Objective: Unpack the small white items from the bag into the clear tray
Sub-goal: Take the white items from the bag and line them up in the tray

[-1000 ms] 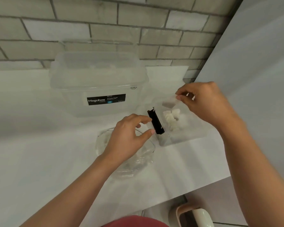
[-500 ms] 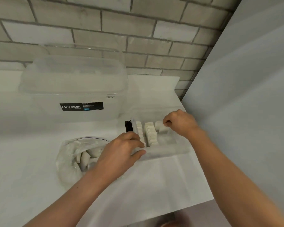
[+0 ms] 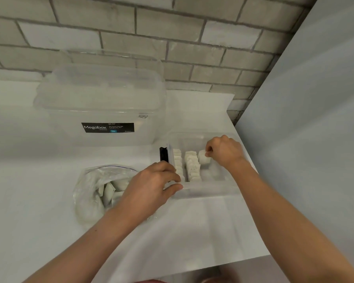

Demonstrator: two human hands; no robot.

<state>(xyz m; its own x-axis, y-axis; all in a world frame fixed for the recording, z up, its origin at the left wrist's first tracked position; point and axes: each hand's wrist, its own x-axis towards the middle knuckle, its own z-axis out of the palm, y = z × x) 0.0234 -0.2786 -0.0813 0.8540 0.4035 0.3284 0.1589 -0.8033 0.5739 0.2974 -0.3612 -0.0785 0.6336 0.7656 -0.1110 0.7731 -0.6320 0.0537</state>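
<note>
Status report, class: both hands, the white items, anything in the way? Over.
Left hand grips clear tray corner. Right hand pinches small white item, third row. More in bag. Nothing blocking.

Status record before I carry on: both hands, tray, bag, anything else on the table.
left hand: grips the clear tray at its near left corner
right hand: pinches a white item inside the tray
tray contents: two rows of white items, a third begun beside them
zip bag: lies on the table left of the tray, more white items inside
other: lidded Megabox storage box behind the bag
</note>
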